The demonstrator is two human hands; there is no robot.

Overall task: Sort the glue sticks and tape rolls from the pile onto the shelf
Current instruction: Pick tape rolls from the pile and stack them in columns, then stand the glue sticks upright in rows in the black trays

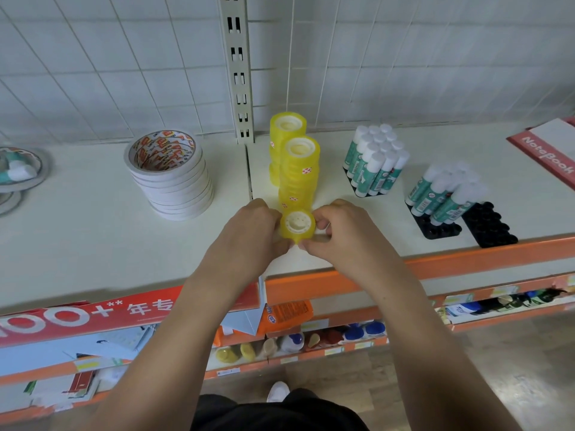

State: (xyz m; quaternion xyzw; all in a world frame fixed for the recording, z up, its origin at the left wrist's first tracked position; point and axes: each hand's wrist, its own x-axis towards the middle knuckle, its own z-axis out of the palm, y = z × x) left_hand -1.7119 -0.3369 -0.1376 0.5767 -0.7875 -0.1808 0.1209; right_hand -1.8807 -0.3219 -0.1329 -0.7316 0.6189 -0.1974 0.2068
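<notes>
Alignment governs the coming move. The yellow tape roll [297, 225] lies directly between the two grips with its hollow core facing up toward the camera, so we read its axis as upright or nearly so. We cannot tell whether it is a single roll or the top of a short stack, nor whether its base rests on the shelf [93, 237]. Just behind it rises the near yellow stack [300, 169], and the rear yellow stack [287, 129] stands behind that. All three lie on one line running from the front edge of the shelf toward the back panel.

Grip state: the left grip [249, 231] curls round the left flank of the roll. The right grip [345, 231] pinches its right flank. Fingertips of both meet at the near rim. Both are grasping the roll and both are equally near to it.

We judge the step in hand to be seating this roll at the front of the yellow row. The white tape stack [171, 175] to the left and the glue sticks [373, 163] to the right stand well apart. The risk therefore lies rearward, where a push could tip the tall near stack.
</notes>
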